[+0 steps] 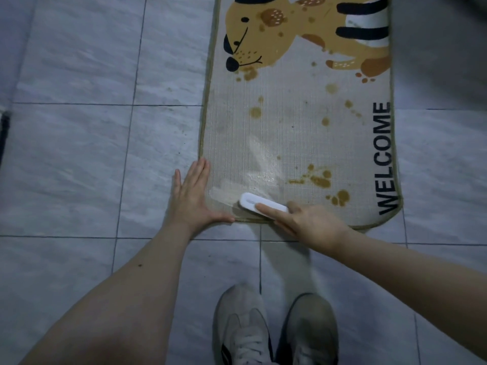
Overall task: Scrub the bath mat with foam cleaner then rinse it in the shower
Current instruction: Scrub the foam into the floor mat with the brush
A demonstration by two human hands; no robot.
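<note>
A cream bath mat (290,127) with a yellow cartoon dog, the word WELCOME and several brown stains lies on the tiled floor. A pale wet streak of foam (263,164) runs across its near part. My right hand (311,219) grips a white scrub brush (253,201) and holds it down on the mat's near edge, index finger stretched along its top. My left hand (195,196) lies flat with straight fingers on the mat's near left corner and the floor beside it.
Grey-white floor tiles (79,154) surround the mat on the left and near sides. My two feet in grey sneakers (274,327) stand just short of the mat's near edge. A dark edge (4,138) shows at the far left.
</note>
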